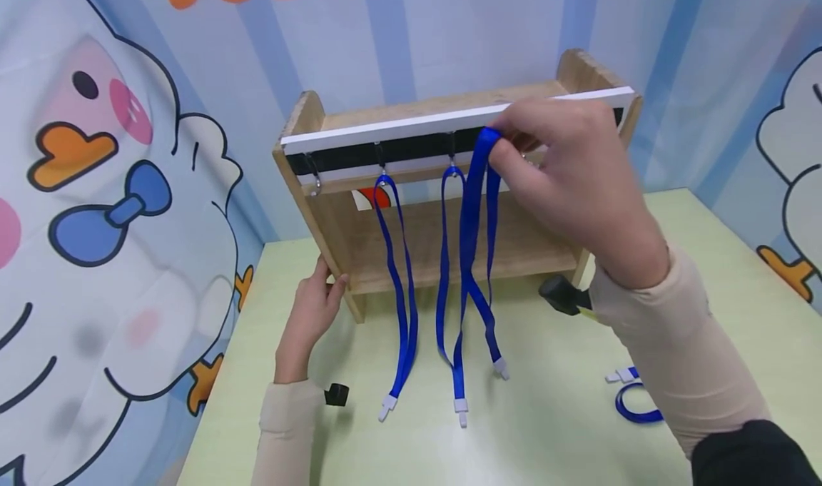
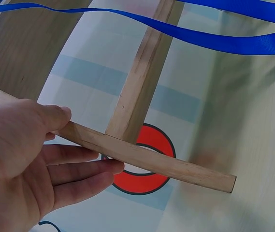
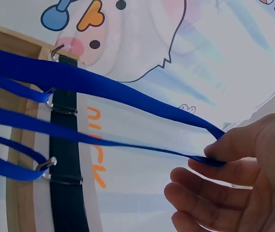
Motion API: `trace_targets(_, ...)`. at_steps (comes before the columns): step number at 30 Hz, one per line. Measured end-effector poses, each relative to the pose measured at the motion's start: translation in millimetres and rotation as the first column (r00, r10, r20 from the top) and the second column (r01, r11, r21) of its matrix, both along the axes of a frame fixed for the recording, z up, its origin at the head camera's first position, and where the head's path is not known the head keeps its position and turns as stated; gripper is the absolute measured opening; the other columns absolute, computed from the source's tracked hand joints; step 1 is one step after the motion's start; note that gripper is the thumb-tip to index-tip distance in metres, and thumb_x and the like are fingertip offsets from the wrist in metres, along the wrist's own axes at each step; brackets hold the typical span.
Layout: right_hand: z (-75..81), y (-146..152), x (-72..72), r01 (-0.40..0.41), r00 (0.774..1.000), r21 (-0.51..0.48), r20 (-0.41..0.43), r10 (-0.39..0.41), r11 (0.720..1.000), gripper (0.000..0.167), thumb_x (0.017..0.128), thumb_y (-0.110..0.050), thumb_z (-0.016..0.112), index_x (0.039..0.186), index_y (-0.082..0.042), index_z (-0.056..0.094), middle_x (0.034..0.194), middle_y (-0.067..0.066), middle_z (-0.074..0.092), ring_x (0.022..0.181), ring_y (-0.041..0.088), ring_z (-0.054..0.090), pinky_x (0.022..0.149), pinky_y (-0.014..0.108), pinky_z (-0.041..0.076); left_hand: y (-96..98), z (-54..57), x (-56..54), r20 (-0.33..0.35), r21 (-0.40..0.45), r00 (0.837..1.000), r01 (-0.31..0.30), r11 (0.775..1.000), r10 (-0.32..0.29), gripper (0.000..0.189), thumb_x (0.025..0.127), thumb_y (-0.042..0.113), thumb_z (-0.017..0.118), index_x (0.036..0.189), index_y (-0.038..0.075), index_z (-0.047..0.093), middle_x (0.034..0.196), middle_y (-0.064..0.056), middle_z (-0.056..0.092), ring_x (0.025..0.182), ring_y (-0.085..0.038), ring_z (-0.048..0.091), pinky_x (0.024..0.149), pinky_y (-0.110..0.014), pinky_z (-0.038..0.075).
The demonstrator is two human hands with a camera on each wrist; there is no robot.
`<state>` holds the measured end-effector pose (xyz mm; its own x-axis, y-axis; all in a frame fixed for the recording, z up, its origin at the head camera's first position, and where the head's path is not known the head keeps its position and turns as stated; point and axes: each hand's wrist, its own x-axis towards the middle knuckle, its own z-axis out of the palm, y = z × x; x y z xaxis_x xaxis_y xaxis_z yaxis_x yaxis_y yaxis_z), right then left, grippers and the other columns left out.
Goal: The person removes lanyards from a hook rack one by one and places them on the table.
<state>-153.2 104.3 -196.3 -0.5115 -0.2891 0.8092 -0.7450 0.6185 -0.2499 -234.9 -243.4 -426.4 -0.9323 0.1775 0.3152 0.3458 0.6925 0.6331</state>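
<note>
My right hand pinches the top loop of a blue lanyard between thumb and forefinger, in front of the rack's hook strip. In the right wrist view the other fingers of that hand are loosely bent below the loop. Two more blue lanyards hang from metal hooks: one lanyard left of centre, the other just left of the held one. My left hand grips the lower left side of the wooden rack, thumb on one face of its side board and fingers behind.
Another blue lanyard with a white clip lies on the pale green table, partly behind the right forearm. A bare metal hook hangs at the rack's left end. A printed cartoon curtain stands behind the rack.
</note>
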Motion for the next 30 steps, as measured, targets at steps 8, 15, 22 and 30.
trace_targets(8, 9.3, -12, -0.7, -0.052, 0.997, 0.008, -0.051, 0.052, 0.999, 0.016, 0.097, 0.0, 0.056, 0.094, 0.004, 0.072, 0.089, 0.011, 0.072, 0.078, 0.019, 0.065, 0.071, 0.033, 0.052, 2.7, 0.0, -1.1, 0.023, 0.0, 1.0, -0.011, 1.0, 0.011, 0.051, 0.107, 0.015, 0.052, 0.152, 0.001, 0.032, 0.14, -0.029, 0.054, 0.106, -0.041, 0.069, 0.081, -0.052, 0.058)
trace_targets(15, 13.2, -17, 1.9, -0.082, 0.995, -0.005, -0.06, 0.081, 0.997, 0.015, 0.096, 0.0, 0.057, 0.096, 0.005, 0.072, 0.092, 0.011, 0.072, 0.078, 0.02, 0.069, 0.071, 0.037, 0.059, 4.6, -0.3, -1.1, 0.016, 0.005, 1.0, -0.002, 1.0, 0.002, 0.051, 0.107, 0.015, 0.052, 0.151, 0.0, 0.032, 0.14, -0.03, 0.054, 0.106, -0.041, 0.069, 0.081, -0.052, 0.058)
trace_targets(22, 7.4, -8, 7.2, 0.002, 0.999, -0.029, -0.043, -0.004, 1.0, 0.016, 0.096, 0.002, 0.055, 0.097, 0.005, 0.071, 0.092, 0.012, 0.071, 0.08, 0.021, 0.066, 0.074, 0.036, 0.055, 4.1, -1.4, -0.6, 0.021, -0.006, 1.0, 0.001, 1.0, -0.001, 0.051, 0.107, 0.015, 0.052, 0.152, 0.0, 0.032, 0.14, -0.029, 0.054, 0.106, -0.041, 0.069, 0.081, -0.052, 0.058)
trace_targets(30, -0.9, 15, 12.3, 0.078, 0.997, -0.016, -0.008, -0.078, 0.997, 0.016, 0.096, 0.003, 0.055, 0.101, 0.006, 0.07, 0.093, 0.014, 0.071, 0.079, 0.023, 0.066, 0.076, 0.031, 0.054, 1.9, -0.2, -0.8, 0.006, 0.001, 1.0, -0.003, 1.0, 0.003, 0.05, 0.107, 0.015, 0.052, 0.151, -0.001, 0.033, 0.139, -0.03, 0.055, 0.105, -0.041, 0.069, 0.08, -0.052, 0.059)
